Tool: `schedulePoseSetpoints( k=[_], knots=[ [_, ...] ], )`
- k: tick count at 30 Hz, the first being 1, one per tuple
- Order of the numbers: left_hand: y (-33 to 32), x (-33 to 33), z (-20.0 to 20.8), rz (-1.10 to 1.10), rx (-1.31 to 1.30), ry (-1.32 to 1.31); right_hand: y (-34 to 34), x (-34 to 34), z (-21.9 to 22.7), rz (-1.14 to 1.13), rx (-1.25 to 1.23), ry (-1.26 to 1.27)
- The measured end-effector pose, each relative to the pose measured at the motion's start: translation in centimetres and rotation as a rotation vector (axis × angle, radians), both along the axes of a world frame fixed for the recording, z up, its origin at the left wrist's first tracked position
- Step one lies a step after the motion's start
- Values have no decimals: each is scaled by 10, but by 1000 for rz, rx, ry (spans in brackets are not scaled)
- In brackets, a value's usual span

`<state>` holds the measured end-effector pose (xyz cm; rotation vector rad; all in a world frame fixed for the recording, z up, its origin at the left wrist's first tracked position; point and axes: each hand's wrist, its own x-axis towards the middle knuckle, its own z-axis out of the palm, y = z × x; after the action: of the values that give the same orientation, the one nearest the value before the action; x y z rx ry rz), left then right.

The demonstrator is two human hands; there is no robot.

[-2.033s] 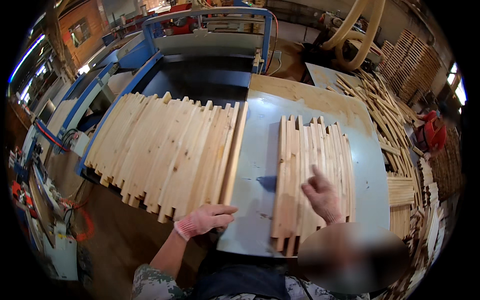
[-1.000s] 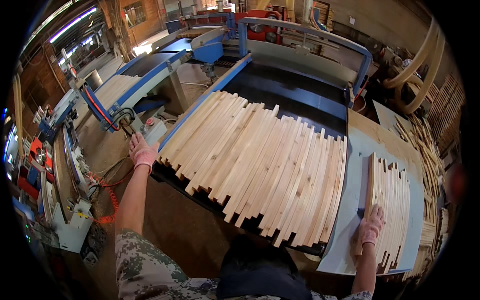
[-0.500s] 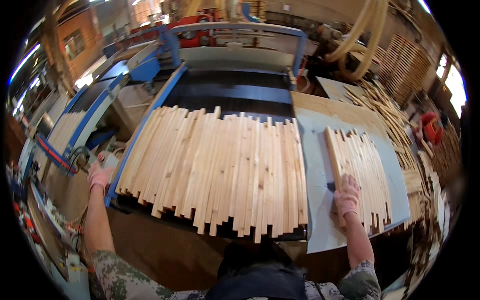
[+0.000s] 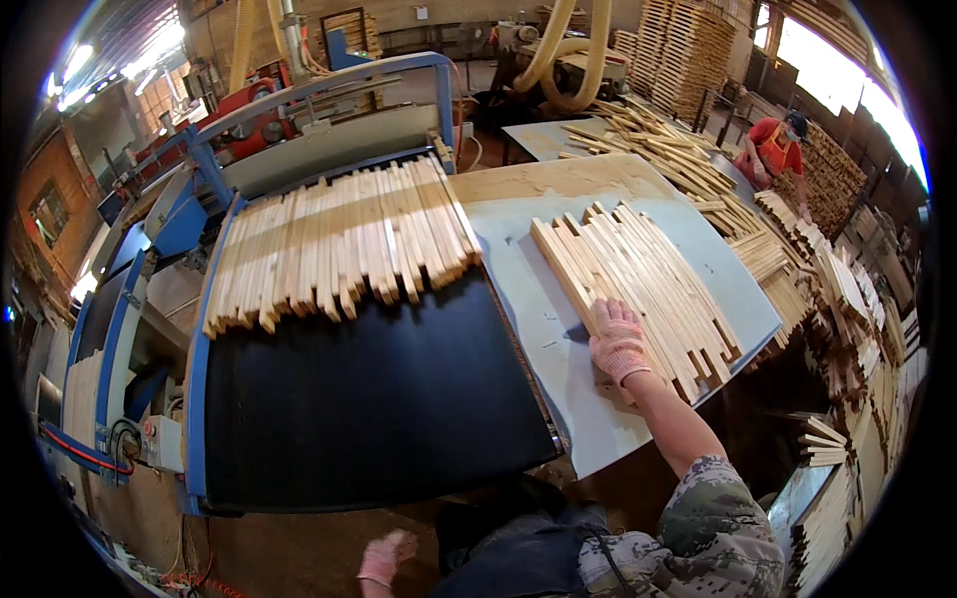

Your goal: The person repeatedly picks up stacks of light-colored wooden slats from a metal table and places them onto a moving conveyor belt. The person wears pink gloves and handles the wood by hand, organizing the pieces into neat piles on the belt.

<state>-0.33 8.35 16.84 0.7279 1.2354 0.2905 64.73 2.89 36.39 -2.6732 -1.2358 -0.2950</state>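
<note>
My right hand [image 4: 620,344], in a pink knit glove, rests with its fingers stretched out on the left edge of a stack of pale wooden strips [image 4: 653,284]. The stack lies on a light blue-grey board [image 4: 508,289] to the right of a conveyor. My left hand [image 4: 387,556], gloved alike, hangs low in front of the conveyor, empty, with its fingers loosely apart. A wide layer of wooden strips [image 4: 334,244] lies side by side across the far part of the black conveyor belt [image 4: 369,399], their near ends uneven.
A blue machine frame [image 4: 329,75] spans the far end of the belt. A control box [image 4: 162,442] stands at the left. Loose strips [image 4: 658,149] are heaped behind the board. A person in red [image 4: 776,149] bends over wood at the far right, near stacked timber [image 4: 683,50].
The strips on the belt have moved away toward the machine, baring black belt. My left hand has left the control box and dropped down. My view has turned right; the right hand stays on its stack.
</note>
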Motion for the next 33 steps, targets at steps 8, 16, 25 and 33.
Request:
schedulePoseSetpoints(
  k=[8,16,25,33],
  knots=[
    [-46,39,-176,-559,-36,661,-13,27,-31,20,100,-66],
    [-32,118,-158,-857,77,662,-7,19,-22,40,207,-12],
    [-42,170,-162,-1124,145,672,-110,-180,-35,674,538,1068],
    [-63,217,-153,-1316,270,694,-294,-192,-146,-55,-303,1243]
  ],
)
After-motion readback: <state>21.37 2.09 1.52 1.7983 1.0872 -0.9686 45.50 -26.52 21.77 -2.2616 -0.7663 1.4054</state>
